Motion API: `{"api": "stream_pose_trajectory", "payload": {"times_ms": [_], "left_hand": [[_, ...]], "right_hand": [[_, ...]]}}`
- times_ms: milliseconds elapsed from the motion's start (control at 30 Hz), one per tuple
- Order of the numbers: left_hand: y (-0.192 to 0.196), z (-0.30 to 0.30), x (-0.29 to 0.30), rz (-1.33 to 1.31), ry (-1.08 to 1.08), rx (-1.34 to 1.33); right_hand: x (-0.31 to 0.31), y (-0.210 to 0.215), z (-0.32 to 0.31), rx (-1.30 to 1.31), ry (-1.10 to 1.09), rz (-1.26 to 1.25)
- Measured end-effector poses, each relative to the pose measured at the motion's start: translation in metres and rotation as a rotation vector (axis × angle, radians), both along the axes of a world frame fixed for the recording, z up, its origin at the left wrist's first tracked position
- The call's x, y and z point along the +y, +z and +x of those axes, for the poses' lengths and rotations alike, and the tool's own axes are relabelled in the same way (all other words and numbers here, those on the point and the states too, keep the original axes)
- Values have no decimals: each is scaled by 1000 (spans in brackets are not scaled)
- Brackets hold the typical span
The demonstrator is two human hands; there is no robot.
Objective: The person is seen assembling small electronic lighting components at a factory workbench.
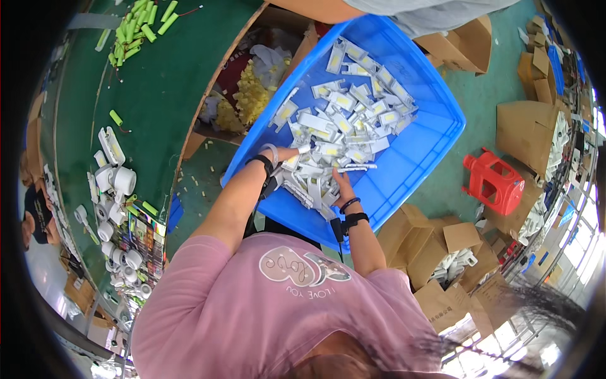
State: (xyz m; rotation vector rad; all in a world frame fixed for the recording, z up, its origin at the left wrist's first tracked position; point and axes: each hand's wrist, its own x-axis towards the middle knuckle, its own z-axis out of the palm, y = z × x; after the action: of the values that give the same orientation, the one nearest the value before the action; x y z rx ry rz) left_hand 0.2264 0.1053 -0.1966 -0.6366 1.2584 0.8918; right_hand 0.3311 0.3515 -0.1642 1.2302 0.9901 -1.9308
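Observation:
A large blue plastic bin [435, 104] is in front of me, tilted in view, with a heap of white plastic lamp parts [341, 120] bearing yellow panels. Over the bin's near left side, my left hand [285, 153] reaches into the heap. Its fingers are closed together, with a small white piece or cover at the tip; what they grip is partly hidden. My right hand [343, 187] is closed on a thin white lamp part [357, 168], held edge-up at the heap's near right. Both wrists wear dark bands.
On the green worktable [170, 57] to the left lie green battery cells [132, 35] and white round lamp housings [120, 180]. An open carton [189, 148] stands beside the bin. At right are a red plastic stool [495, 183] and several cardboard boxes [527, 132]. Another person's arm [322, 9] is at the far edge.

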Motion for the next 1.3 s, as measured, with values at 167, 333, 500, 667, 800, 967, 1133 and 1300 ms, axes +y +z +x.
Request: {"api": "stream_pose_trajectory", "payload": {"times_ms": [167,333,500,667,800,967,1133,1300], "left_hand": [[23,15,6,231,428,-143],[47,14,28,333,396,-73],[50,34,29,314,558,167],[100,15,51,112,583,488],[114,15,50,263,804,448],[162,3,50,248,810,553],[154,4,43,338,782,657],[185,3,38,263,745,747]], "right_hand": [[-16,22,0,58,-8,29],[-40,26,-20,134,225,413],[-63,39,-41,348,425,703],[-63,56,-47,404,297,763],[-75,88,-61,534,247,801],[-74,102,-63,670,213,830],[-85,112,-64,690,80,761],[-95,142,-67,768,6,704]]}}
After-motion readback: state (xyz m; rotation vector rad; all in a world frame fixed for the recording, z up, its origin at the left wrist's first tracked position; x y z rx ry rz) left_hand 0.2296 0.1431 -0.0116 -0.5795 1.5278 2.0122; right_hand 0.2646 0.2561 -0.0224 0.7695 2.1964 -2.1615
